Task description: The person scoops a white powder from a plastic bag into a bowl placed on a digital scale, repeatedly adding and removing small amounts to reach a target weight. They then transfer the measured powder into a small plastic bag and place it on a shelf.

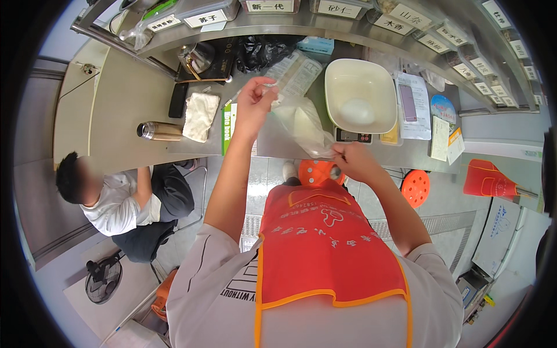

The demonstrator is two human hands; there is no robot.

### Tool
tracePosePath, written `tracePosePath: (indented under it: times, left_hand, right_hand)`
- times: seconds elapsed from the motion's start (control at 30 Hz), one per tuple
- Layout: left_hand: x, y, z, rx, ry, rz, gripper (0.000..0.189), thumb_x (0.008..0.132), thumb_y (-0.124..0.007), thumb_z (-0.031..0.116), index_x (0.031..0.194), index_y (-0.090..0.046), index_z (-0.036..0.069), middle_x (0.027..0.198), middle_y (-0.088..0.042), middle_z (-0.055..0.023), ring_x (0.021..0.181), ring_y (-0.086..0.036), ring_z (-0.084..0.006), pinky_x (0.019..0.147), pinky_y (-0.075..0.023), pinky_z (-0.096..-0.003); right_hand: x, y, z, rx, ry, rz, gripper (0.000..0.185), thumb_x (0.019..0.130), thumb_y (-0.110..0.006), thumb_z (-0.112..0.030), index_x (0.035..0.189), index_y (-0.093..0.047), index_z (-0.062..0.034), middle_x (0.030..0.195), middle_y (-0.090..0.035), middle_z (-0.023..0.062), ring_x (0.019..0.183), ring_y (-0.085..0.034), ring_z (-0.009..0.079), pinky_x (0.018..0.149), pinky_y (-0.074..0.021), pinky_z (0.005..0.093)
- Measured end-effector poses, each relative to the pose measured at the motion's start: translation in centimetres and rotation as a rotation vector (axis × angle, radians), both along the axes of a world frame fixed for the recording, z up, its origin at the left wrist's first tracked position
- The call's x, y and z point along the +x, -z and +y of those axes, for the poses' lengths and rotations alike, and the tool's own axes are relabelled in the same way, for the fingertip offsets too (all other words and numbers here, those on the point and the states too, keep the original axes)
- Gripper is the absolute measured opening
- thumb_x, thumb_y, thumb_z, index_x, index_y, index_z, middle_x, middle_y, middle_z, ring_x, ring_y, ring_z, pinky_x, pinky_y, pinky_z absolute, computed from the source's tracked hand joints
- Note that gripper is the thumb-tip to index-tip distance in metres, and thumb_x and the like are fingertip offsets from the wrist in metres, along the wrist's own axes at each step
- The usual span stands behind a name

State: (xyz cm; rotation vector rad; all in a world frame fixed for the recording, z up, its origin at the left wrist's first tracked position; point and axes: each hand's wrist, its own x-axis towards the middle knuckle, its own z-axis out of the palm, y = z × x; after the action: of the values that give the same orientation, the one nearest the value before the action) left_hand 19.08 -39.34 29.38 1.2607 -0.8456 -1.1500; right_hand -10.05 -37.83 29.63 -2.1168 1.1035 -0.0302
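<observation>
A clear plastic bag [304, 124] with pale contents hangs between my hands over the front part of the steel table. My left hand [257, 102] pinches its upper left end, and my right hand [354, 161] grips the lower right corner at the table edge. Just right of the bag, a cream square basin [361, 95] rests on a digital scale [353, 136], with a white rounded mass [357, 111] in it. Behind my left hand lies a printed plastic packet [296, 74]. A green and white notebook [228, 130] lies left of my left forearm.
On the left are a steel flask [159, 131], a folded cloth [201, 116], a black phone [178, 100] and a kettle [196, 57]. Papers [415, 117] with a purple phone [407, 103] lie on the right. A shelf [278, 32] of labelled tubs overhangs the back. A person [126, 195] sits at left.
</observation>
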Motion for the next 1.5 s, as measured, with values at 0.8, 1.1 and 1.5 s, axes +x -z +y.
tracePosePath:
  times: [0.8,1.1,1.5]
  left_hand:
    - [-6.3,-3.4,1.8,-0.093,0.343,-0.144,0.018,0.100,-0.054,0.006,0.116,-0.062,0.004,0.102,-0.066,-0.0027,0.082,-0.054,-0.0059,0.069,-0.0422,-0.0211]
    - [-6.4,-1.1,1.5,-0.058,0.396,-0.082,0.016,0.099,-0.054,0.004,0.112,-0.063,0.002,0.101,-0.066,-0.0007,0.075,-0.053,-0.0062,0.071,-0.0467,-0.0235]
    - [-7.3,-1.8,0.9,-0.070,0.464,-0.085,0.016,0.099,-0.054,0.008,0.110,-0.065,0.003,0.090,-0.063,-0.0009,0.076,-0.055,-0.0082,0.073,-0.0462,-0.0241]
  right_hand:
    - [2.0,4.3,1.2,-0.295,0.309,-0.421,0.017,0.091,-0.066,-0.010,0.105,-0.068,-0.0011,0.091,-0.069,0.0184,0.076,-0.067,0.0341,0.069,-0.0549,0.0384]
    - [1.2,12.7,0.6,-0.469,0.276,-0.225,0.026,0.091,-0.056,-0.004,0.116,-0.061,0.0030,0.099,-0.068,0.0218,0.088,-0.065,0.0413,0.075,-0.0540,0.0491]
    - [1.0,15.5,2.8,-0.140,0.686,-0.425,0.024,0.096,-0.054,-0.009,0.114,-0.067,0.0000,0.085,-0.073,0.0167,0.068,-0.070,0.0280,0.065,-0.0549,0.0352]
